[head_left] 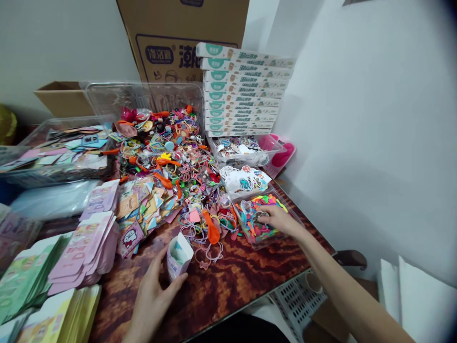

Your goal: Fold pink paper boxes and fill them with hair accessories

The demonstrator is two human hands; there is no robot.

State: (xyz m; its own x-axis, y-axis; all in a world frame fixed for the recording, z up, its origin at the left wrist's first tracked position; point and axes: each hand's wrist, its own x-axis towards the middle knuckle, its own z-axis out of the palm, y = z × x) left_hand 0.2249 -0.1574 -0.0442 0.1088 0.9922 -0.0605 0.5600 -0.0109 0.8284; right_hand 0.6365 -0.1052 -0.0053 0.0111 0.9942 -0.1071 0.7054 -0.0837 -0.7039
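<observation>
My left hand (152, 295) grips a small open paper pouch (177, 255), holding it upright on the dark wooden table (235, 281). My right hand (280, 219) reaches into a clear plastic tray (262, 240) of bright neon trinkets, fingers curled among them; what they pinch is hidden. Between the hands lies a tangle of thin hair ties with an orange balloon (213, 228).
A heap of colourful toys and elastics (167, 147) fills the table's middle. Pink and green flat pouches (85, 243) are stacked at the left. A stack of teal boxes (243, 90) and a cardboard carton (178, 33) stand behind. A white basket (298, 300) sits below the table's edge.
</observation>
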